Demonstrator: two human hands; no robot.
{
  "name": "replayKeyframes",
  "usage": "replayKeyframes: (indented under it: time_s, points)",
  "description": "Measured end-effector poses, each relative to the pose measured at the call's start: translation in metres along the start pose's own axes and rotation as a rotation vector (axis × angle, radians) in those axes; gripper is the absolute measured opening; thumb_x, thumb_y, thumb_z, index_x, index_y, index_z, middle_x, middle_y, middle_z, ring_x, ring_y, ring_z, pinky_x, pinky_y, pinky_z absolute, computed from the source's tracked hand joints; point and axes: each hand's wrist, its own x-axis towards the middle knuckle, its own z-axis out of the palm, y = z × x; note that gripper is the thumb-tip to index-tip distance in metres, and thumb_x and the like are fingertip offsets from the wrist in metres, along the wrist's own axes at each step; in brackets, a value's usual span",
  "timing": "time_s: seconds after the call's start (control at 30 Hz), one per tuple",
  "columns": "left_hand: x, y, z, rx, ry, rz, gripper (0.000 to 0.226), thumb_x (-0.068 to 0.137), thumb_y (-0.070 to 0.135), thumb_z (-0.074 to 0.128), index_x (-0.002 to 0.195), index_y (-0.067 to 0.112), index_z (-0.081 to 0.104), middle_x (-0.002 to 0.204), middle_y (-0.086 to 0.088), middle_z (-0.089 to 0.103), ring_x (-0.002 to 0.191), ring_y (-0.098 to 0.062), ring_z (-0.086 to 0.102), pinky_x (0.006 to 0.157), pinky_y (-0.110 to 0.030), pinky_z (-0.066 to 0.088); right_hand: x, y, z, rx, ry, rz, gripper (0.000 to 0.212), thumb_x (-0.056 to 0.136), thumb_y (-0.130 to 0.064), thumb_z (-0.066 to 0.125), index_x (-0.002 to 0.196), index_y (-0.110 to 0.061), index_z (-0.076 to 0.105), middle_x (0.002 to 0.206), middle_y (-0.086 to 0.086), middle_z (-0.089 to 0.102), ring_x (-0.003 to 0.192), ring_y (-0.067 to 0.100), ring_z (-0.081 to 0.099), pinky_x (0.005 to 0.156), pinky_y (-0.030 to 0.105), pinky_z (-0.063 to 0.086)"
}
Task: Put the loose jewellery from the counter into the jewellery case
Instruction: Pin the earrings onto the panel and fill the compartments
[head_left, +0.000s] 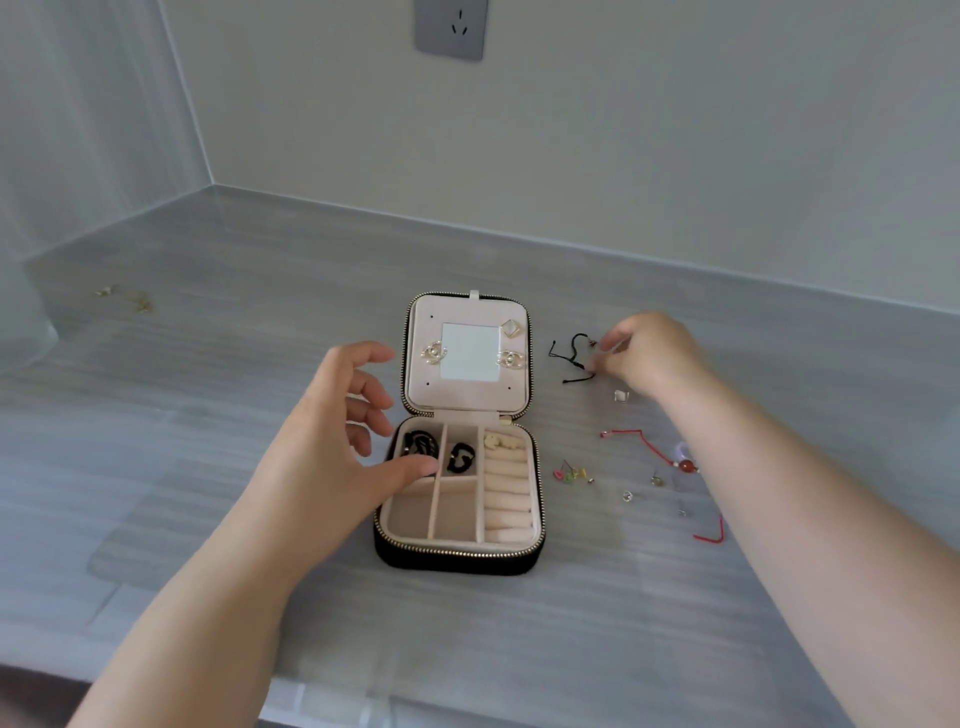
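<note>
The grey tabletop (260, 467) carries the open jewellery case (457, 553) at its middle, the lid folded back away from the person with a mirror (470, 352) in it.

The hands are well apart. The left hand (343, 441) hovers at the case's left side with its fingers spread and holding nothing, the thumb at the rim of the left compartments. The right hand (649, 353) reaches far right of the case, its fingers curled down at the right end of a black cord (569, 358). Whether they already pinch it I cannot tell.

The task looks partly done. Black pieces (418, 444) fill the two far compartments, a pale piece (496, 442) sits on the ring rolls, and earrings (432, 352) are pinned in the lid. The two near compartments hold nothing.

Much is left on the tabletop to the right of the case: the black cord, a red cord with a bead (649, 447), a small white square (621, 396), some coloured bits (571, 474) and tiny silver pieces (627, 496). A thin gold chain (135, 301) lies far off to the left.
</note>
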Motion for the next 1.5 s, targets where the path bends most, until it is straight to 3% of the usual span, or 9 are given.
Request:
replayKeyframes:
  time_s: [0.1, 0.33, 0.5, 0.67, 0.83, 1.07, 1.2, 1.33, 1.5]
  points:
    - [0.002, -0.006, -0.006, -0.212, -0.102, -0.077, 0.097, 0.041, 0.020, 0.092, 0.112, 0.057, 0.037, 0.090, 0.011, 0.052, 0.073, -0.008, 0.055, 0.066, -0.023, 0.047, -0.004, -0.002, 0.007, 0.024, 0.016, -0.046, 0.013, 0.078, -0.021, 0.071, 0.091, -0.017, 0.074, 0.097, 0.005, 0.071, 0.090, 0.022, 0.062, 0.057, 0.021, 0.037]
    - [0.000, -0.004, -0.011, -0.306, -0.173, -0.120, 0.099, 0.043, 0.011, 0.081, 0.122, 0.049, 0.035, 0.094, 0.003, 0.049, 0.071, -0.010, 0.055, 0.068, -0.022, 0.050, -0.016, -0.003, 0.018, -0.132, 0.167, -0.201, 0.010, 0.078, -0.013, 0.062, 0.081, -0.015, 0.071, 0.090, 0.008, 0.071, 0.089, 0.030, 0.063, 0.065, 0.024, 0.037]
    - [0.001, -0.005, -0.010, -0.264, -0.168, -0.093, 0.094, 0.052, -0.001, 0.082, 0.122, 0.043, 0.038, 0.092, 0.003, 0.051, 0.066, -0.007, 0.056, 0.063, -0.016, 0.048, -0.055, -0.029, -0.016, 0.681, 0.207, -0.207, 0.013, 0.079, -0.009, 0.066, 0.068, -0.016, 0.065, 0.065, -0.002, 0.067, 0.061, 0.012, 0.061, 0.063, 0.025, 0.050]
    - [0.001, -0.006, -0.014, -0.293, -0.182, -0.058, 0.103, 0.036, 0.034, 0.092, 0.124, 0.042, 0.038, 0.090, 0.004, 0.055, 0.067, -0.010, 0.061, 0.068, -0.019, 0.052, -0.120, -0.068, -0.036, 1.339, -0.297, -0.236, 0.012, 0.083, 0.000, 0.058, 0.072, -0.002, 0.063, 0.060, 0.004, 0.067, 0.058, 0.008, 0.063, 0.056, 0.012, 0.051]
    - [0.000, -0.009, -0.018, -0.331, -0.234, -0.016, 0.090, 0.037, 0.064, 0.082, 0.118, 0.044, 0.048, 0.085, 0.010, 0.059, 0.069, -0.014, 0.061, 0.070, -0.023, 0.052, -0.141, -0.077, -0.002, 1.361, -0.507, -0.062, 0.013, 0.082, 0.004, 0.057, 0.071, 0.000, 0.061, 0.060, 0.006, 0.067, 0.058, 0.011, 0.066, 0.055, 0.012, 0.052]
    - [-0.001, -0.003, -0.018, -0.331, -0.285, 0.010, 0.015, 0.068, 0.027, 0.077, 0.082, 0.031, 0.075, 0.079, 0.000, 0.073, 0.075, -0.011, 0.069, 0.071, -0.019, 0.053, -0.161, -0.070, 0.013, 1.262, -0.559, 0.044, 0.016, 0.082, 0.002, 0.059, 0.069, -0.005, 0.058, 0.062, 0.003, 0.067, 0.065, 0.015, 0.069, 0.060, 0.015, 0.054]
    - [-0.002, -0.001, -0.018, -0.324, -0.246, 0.048, 0.013, 0.067, 0.019, 0.069, 0.078, 0.024, 0.074, 0.067, 0.007, 0.071, 0.060, -0.002, 0.063, 0.061, -0.012, 0.048, -0.170, -0.075, 0.009, 1.394, -0.617, 0.063, 0.016, 0.084, 0.005, 0.056, 0.069, -0.002, 0.056, 0.059, 0.007, 0.066, 0.061, 0.014, 0.068, 0.054, 0.013, 0.051]
    - [-0.002, -0.006, -0.021, -0.224, -0.330, 0.094, 0.010, 0.071, 0.034, 0.069, 0.077, 0.027, 0.073, 0.081, 0.009, 0.067, 0.076, -0.005, 0.063, 0.073, -0.016, 0.048, -0.175, -0.073, 0.010, 1.511, -0.625, 0.116, 0.015, 0.084, 0.010, 0.053, 0.075, 0.000, 0.057, 0.062, 0.008, 0.066, 0.060, 0.018, 0.069, 0.054, 0.015, 0.052]
    - [-0.005, -0.002, -0.017, -0.191, -0.426, 0.094, 0.014, 0.076, 0.022, 0.060, 0.083, 0.027, 0.071, 0.081, 0.013, 0.072, 0.080, 0.001, 0.065, 0.075, -0.011, 0.046, -0.177, -0.065, 0.019, 1.411, -0.519, 0.048, 0.019, 0.087, 0.008, 0.051, 0.081, -0.007, 0.060, 0.070, 0.004, 0.065, 0.068, 0.016, 0.069, 0.070, 0.021, 0.056]
